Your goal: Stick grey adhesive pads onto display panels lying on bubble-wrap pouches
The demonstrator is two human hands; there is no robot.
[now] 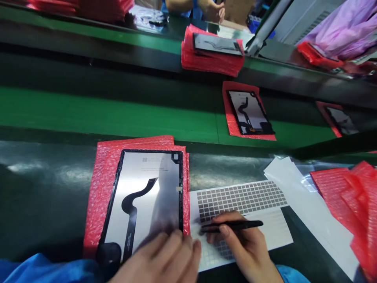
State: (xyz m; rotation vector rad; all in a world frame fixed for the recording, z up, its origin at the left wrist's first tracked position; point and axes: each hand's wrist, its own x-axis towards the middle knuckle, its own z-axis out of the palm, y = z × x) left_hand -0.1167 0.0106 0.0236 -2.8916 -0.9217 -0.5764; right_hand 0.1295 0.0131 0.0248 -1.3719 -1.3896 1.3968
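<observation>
A black-framed tablet display panel [144, 196] lies face down on a red bubble-wrap sheet [101, 196], with a black flex cable across its silver back. My left hand [167, 261] rests on the panel's lower right corner, fingers spread slightly and gripping nothing. My right hand [240, 243] holds black tweezers [232, 226] in a pen-like grip. Their tips are at the left end of a white sheet of small grey square labels [241, 200], close to the panel's right edge. My right hand hides the lower part of that sheet.
Further panels on red bubble wrap [232, 114] lie on a green-and-black conveyor beyond, with a red stack [212, 53] on the far belt. A co-worker's hands [212, 11] are at the top. White backing paper [309, 208] and loose red wrap [347, 200] lie right.
</observation>
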